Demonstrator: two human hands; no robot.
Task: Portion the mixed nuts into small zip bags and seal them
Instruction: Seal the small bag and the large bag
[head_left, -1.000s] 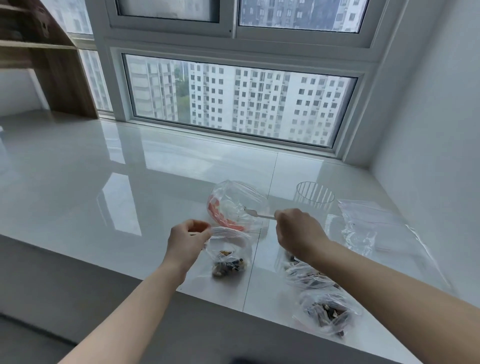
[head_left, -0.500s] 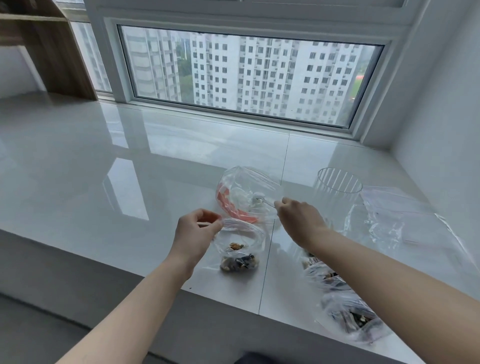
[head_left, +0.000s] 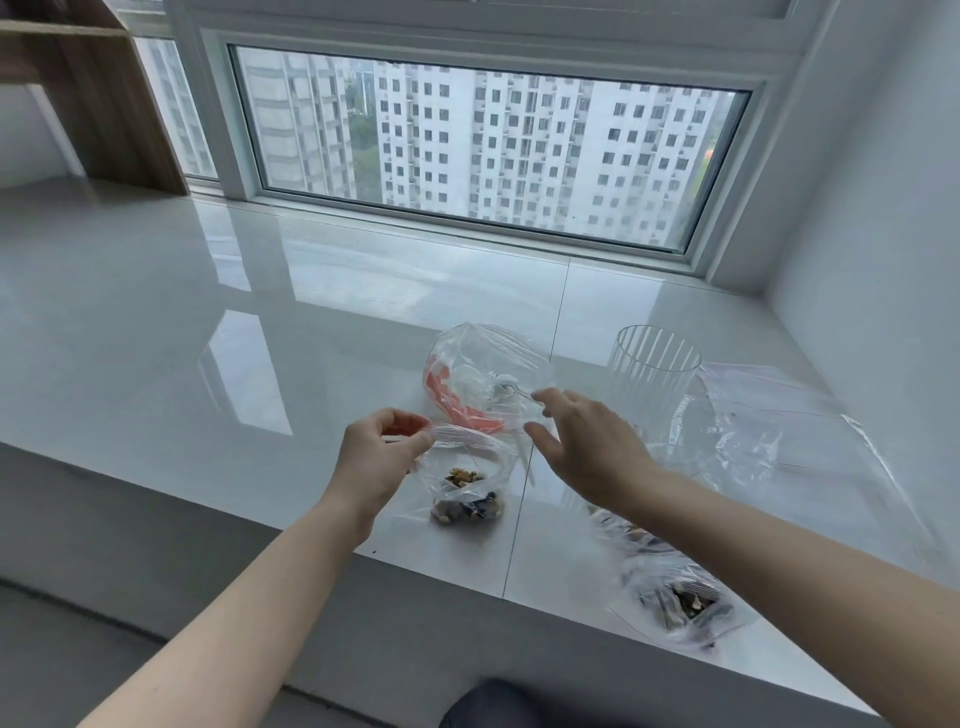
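**Small zip bag held open at the worktop edge**

The left hand (head_left: 382, 457) pinches the rim of a small zip bag (head_left: 467, 480) between thumb and fingers, holding the mouth open. The bag stands on the glossy white worktop (head_left: 208, 332) near its front edge, with a portion of mixed nuts (head_left: 467, 506) in its bottom.

The right hand (head_left: 582, 447) hovers just right of the bag mouth, fingers spread and relaxed, gripping nothing. A spoon (head_left: 511, 389) lies with its bowl inside the large clear bag (head_left: 483, 374) just behind both hands; whether the fingertips touch its handle cannot be told.

A ribbed clear cup (head_left: 652, 374) stands to the right. Two filled bags (head_left: 680, 603) lie under the right forearm. Flat empty bags (head_left: 779, 415) lie at far right.
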